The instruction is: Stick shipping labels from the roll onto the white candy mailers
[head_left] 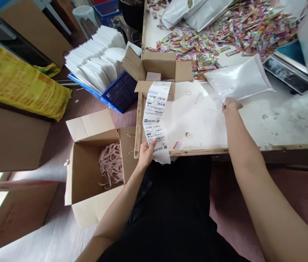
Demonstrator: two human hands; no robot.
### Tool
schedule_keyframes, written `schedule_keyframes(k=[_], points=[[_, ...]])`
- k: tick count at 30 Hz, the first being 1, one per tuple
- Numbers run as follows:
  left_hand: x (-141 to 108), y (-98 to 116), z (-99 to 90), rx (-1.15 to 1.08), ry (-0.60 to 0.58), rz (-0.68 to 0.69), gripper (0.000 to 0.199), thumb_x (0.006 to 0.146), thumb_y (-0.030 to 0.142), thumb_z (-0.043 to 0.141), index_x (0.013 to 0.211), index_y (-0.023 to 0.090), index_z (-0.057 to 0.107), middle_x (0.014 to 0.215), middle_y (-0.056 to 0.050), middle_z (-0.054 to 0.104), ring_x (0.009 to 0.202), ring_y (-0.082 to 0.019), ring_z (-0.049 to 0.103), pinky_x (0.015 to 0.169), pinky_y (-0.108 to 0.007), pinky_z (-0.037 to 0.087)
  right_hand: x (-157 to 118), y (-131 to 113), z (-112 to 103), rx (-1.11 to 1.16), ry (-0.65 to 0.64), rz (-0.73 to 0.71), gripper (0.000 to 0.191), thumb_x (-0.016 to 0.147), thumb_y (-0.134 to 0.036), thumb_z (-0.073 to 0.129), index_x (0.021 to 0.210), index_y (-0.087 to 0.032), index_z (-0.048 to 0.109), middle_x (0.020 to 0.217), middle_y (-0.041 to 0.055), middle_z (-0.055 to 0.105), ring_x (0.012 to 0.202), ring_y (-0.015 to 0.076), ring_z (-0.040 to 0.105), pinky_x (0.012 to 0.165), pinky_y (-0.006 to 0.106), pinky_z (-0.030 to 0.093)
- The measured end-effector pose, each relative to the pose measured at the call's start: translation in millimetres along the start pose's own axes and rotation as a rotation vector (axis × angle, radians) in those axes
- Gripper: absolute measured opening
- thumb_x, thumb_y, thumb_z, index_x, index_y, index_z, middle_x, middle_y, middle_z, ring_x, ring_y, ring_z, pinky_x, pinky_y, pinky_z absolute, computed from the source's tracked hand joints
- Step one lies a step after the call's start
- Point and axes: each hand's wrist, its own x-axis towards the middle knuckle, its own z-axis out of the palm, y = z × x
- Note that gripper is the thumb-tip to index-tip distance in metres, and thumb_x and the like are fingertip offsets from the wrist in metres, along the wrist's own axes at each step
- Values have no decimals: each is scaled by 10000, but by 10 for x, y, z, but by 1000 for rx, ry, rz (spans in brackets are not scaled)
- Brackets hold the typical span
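My left hand [146,153] pinches the lower part of a strip of printed shipping labels [156,109] at the table's front left edge. The strip runs up over the front flap of a small open cardboard box [159,60]. Further right, my right hand [231,105] has its fingers closed on the near left corner of a filled white mailer bag [240,78]. That bag lies slanted on the table [203,116], its right end close to a digital scale [293,72]. The right fingertips are partly hidden.
Small colourful packets [241,29] cover the table's far side, with more white bags [197,14] on them. Left of the table stand a blue crate [121,92] of white mailers and an open carton [85,178] holding paper strips. A yellow sack [20,76] lies far left.
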Motion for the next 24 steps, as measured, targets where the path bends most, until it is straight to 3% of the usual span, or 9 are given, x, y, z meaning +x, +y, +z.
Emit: schedule_keyframes(k=[3, 5, 8, 11, 13, 15, 18, 21, 24], points=[[-16, 36, -1, 13, -44, -18, 532, 815, 572, 697, 1104, 128, 742, 1110, -137, 749, 1065, -313, 695, 916, -413, 554, -128, 3, 206, 48, 100, 118, 227, 902, -138, 518, 777, -247, 363, 606, -95, 355, 525, 69, 382, 548, 226, 456], [-16, 58, 6, 15, -55, -33, 521, 812, 569, 702, 1089, 130, 744, 1089, -138, 753, 1093, -320, 684, 940, -429, 544, -414, 12, 366, 94, 129, 142, 281, 886, -120, 562, 764, -244, 341, 602, -109, 374, 511, 46, 400, 570, 199, 466], [-11, 78, 13, 28, -67, -34, 501, 814, 566, 701, 1068, 136, 741, 1062, -132, 758, 1112, -320, 676, 962, -441, 536, -1112, -7, 440, 171, -102, 100, 249, 833, -192, 681, 783, -211, 438, 671, -73, 536, 615, 67, 582, 655, 221, 531], [-10, 86, 25, 35, -73, -12, 493, 826, 562, 687, 1073, 137, 726, 1057, -129, 756, 1092, -314, 682, 966, -453, 536, -1844, -73, 57, 61, -499, -162, 222, 847, -394, 695, 912, -196, 615, 843, 18, 681, 782, 151, 672, 763, 329, 562], [-10, 87, 45, 43, -79, 14, 490, 831, 556, 681, 1084, 137, 713, 1062, -131, 751, 1096, -310, 678, 967, -451, 536, -2172, -73, -425, -168, -344, -456, 251, 863, -447, 671, 952, -213, 665, 928, 41, 696, 867, 182, 662, 841, 374, 537], [-5, 80, 74, 50, -80, 58, 481, 834, 548, 676, 1088, 140, 694, 1082, -133, 744, 1096, -299, 676, 959, -433, 538, -2332, 16, -933, -419, -184, -629, 295, 866, -472, 656, 1015, -218, 673, 1021, 69, 695, 963, 224, 641, 911, 421, 494], [17, 59, 114, 56, -81, 143, 481, 847, 518, 670, 1154, 151, 626, 1116, -132, 726, 1083, -273, 678, 950, -412, 537, -2351, 281, -1463, -761, -246, -701, 473, 813, -535, 692, 1157, -215, 642, 1180, 111, 673, 1130, 306, 587, 991, 494, 412], [12, 67, 133, 119, -58, 208, 519, 879, 468, 642, 1282, 167, 517, 1145, -139, 702, 1089, -263, 670, 966, -439, 525, -2244, 479, -1625, -856, -328, -748, 327, 911, -467, 583, 1108, -223, 677, 1168, 98, 695, 1140, 296, 596, 998, 475, 388], [-121, 167, 184, 311, 116, 367, 523, 877, 417, 649, 1312, 177, 485, 1301, -165, 608, 1260, -280, 565, 1092, -484, 426, -2184, 410, -1544, -756, -249, -836, 285, 977, -364, 474, 918, -217, 712, 940, 76, 730, 926, 244, 654, 902, 416, 434]])
